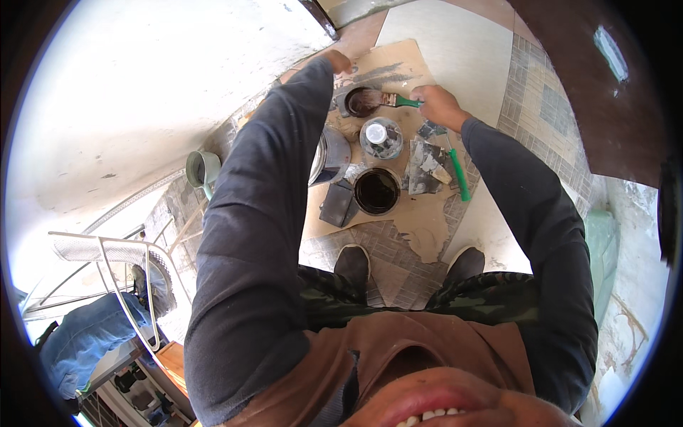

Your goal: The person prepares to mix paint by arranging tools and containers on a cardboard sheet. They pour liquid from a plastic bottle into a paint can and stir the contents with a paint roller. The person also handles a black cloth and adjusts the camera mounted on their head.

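My right hand point(440, 106) is closed round the green handle of a paintbrush point(391, 99). The brush lies level, its bristles over a small round tub point(358, 102) with dark contents. Beyond that tub, at the far left edge of a cardboard sheet point(407, 55), is my left hand point(341, 62); its fingers are mostly hidden, and whether it grips anything does not show. Nearer to me stand a clear plastic bottle point(382, 146) with a white cap and an open can point(377, 191) of dark liquid. A larger metal can point(333, 151) is partly covered by my left sleeve.
Dark sanding sheets point(428, 165) and a green-handled tool point(459, 174) lie at the right of the cardboard. A dark flat block point(337, 203) is near the open can. A white wall point(163, 92) rises on the left, above a metal-framed chair point(117, 249). A brown door point(590, 85) stands right.
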`<action>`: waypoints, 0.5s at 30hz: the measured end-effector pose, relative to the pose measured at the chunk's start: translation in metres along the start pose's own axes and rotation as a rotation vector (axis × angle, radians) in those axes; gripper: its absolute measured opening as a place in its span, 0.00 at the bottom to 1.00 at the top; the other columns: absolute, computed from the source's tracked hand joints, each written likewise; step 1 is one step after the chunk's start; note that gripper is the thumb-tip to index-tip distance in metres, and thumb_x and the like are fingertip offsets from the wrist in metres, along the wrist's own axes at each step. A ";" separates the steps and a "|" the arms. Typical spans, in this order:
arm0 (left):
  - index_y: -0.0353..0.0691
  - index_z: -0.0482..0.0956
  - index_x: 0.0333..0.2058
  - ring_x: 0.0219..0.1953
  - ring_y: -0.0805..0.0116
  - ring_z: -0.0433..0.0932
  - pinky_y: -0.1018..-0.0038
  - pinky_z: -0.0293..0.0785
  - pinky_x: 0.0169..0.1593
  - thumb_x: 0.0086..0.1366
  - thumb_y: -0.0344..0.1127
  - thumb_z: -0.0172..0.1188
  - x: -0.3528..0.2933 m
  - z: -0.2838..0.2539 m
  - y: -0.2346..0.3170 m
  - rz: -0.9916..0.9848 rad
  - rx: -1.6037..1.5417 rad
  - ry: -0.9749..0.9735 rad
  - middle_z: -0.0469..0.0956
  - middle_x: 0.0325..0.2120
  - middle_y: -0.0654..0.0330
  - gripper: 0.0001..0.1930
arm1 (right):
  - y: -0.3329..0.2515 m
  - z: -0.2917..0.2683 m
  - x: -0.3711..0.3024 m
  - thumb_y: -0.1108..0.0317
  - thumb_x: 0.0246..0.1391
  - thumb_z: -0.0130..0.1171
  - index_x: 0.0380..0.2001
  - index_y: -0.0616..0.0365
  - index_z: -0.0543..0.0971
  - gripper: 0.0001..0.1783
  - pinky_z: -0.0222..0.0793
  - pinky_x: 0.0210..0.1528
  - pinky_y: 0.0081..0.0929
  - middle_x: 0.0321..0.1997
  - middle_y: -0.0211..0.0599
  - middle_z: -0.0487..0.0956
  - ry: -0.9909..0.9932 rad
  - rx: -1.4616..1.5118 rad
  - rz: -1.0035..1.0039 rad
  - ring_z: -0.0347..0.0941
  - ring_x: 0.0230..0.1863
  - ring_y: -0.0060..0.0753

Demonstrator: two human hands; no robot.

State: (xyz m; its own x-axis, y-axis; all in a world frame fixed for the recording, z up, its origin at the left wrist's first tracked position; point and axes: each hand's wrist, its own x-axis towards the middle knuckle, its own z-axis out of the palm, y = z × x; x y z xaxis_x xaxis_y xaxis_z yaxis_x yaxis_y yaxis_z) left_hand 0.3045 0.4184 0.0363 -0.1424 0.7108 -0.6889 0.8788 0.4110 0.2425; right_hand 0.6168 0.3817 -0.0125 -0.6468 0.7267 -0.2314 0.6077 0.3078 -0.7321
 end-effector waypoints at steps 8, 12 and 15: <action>0.45 0.75 0.33 0.39 0.63 0.77 0.66 0.73 0.46 0.76 0.66 0.25 -0.164 -0.074 -0.020 0.299 -1.412 -0.360 0.78 0.32 0.60 0.36 | -0.021 0.037 0.020 0.70 0.51 0.65 0.42 0.59 0.82 0.14 0.74 0.52 0.45 0.42 0.55 0.83 -0.104 -0.076 -0.079 0.80 0.48 0.57; 0.44 0.73 0.34 0.40 0.62 0.75 0.64 0.71 0.49 0.75 0.68 0.18 -0.224 -0.073 -0.030 0.481 -1.461 -0.412 0.75 0.33 0.60 0.39 | -0.020 0.034 0.020 0.68 0.52 0.61 0.48 0.60 0.82 0.19 0.73 0.55 0.45 0.46 0.60 0.82 -0.058 -0.071 -0.023 0.79 0.51 0.58; 0.41 0.75 0.38 0.42 0.63 0.76 0.65 0.71 0.50 0.73 0.71 0.17 -0.274 -0.073 -0.034 0.585 -1.334 -0.271 0.77 0.35 0.59 0.43 | -0.006 0.022 0.017 0.71 0.51 0.57 0.52 0.62 0.80 0.23 0.73 0.56 0.43 0.48 0.61 0.82 0.026 -0.048 0.002 0.79 0.52 0.58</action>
State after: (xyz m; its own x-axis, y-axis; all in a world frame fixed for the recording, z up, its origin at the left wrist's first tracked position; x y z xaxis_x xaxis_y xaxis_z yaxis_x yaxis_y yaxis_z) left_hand 0.2805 0.2515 0.2661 0.2951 0.8925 -0.3411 -0.2992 0.4254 0.8541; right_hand 0.5916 0.3784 -0.0263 -0.6338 0.7430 -0.2150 0.6303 0.3350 -0.7004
